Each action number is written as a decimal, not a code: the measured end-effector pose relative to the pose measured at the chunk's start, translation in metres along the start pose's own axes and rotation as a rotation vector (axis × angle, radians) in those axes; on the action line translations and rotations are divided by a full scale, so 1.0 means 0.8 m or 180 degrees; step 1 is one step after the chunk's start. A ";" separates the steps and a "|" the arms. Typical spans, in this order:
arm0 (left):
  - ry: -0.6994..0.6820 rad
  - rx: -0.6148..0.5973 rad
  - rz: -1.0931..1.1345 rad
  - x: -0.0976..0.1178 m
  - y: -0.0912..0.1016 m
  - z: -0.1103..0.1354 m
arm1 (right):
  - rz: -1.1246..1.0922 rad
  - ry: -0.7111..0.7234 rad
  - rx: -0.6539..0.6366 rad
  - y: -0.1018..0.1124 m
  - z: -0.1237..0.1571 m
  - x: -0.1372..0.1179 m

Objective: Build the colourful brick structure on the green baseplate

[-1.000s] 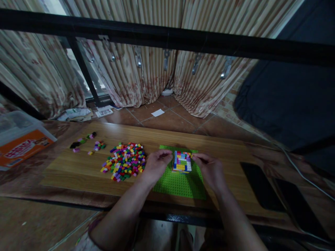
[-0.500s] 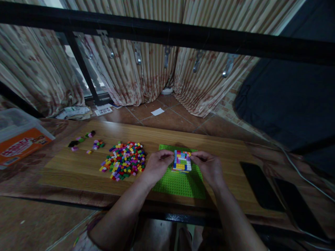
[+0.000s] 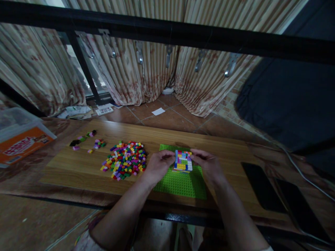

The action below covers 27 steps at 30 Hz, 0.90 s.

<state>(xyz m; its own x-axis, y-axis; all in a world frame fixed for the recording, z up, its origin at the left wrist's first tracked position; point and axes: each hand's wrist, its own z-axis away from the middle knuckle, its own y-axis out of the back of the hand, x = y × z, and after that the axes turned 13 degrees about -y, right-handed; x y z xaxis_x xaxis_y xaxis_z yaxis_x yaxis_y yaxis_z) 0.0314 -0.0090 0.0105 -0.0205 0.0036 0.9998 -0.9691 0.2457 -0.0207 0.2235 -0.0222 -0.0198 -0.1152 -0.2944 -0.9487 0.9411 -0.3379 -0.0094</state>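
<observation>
Multicoloured brick stack [image 3: 183, 161] held between both hands [image 3: 158, 167] [image 3: 209, 168]

Bricks [image 3: 124, 160]: glossy plastic | baseplate [image 3: 180, 186]: matt plastic | tabletop [image 3: 73, 170]: smooth wood-grain | curtains [image 3: 125, 69]: woven cloth

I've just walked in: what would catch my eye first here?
A heap of small multicoloured plastic bricks sits on the wooden tabletop, left of a bright green studded baseplate. On that baseplate stands a small multicoloured brick build, with the left hand and right hand at its sides.
</observation>
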 end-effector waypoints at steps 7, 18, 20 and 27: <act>-0.0056 -0.0005 0.0130 -0.007 -0.001 -0.002 | -0.0280 -0.0554 -0.0336 0.002 0.000 -0.005; -0.0191 -0.0031 -0.0258 -0.016 -0.003 0.000 | -0.0329 -0.0553 -0.0356 -0.001 0.000 -0.004; -0.0345 -0.0079 -0.0556 -0.019 0.006 -0.004 | -0.0323 -0.0570 -0.0337 0.001 0.000 -0.002; -0.0523 0.0267 -0.2724 -0.001 0.089 -0.019 | -0.0212 -0.0474 0.0096 0.029 -0.009 -0.006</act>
<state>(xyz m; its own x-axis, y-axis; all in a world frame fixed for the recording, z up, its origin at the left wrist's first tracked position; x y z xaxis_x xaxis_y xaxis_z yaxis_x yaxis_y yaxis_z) -0.0339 0.0234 0.0086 0.6934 -0.2907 0.6593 -0.6826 0.0279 0.7302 0.2481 -0.0223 -0.0177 -0.2251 -0.3990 -0.8889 0.9202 -0.3870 -0.0593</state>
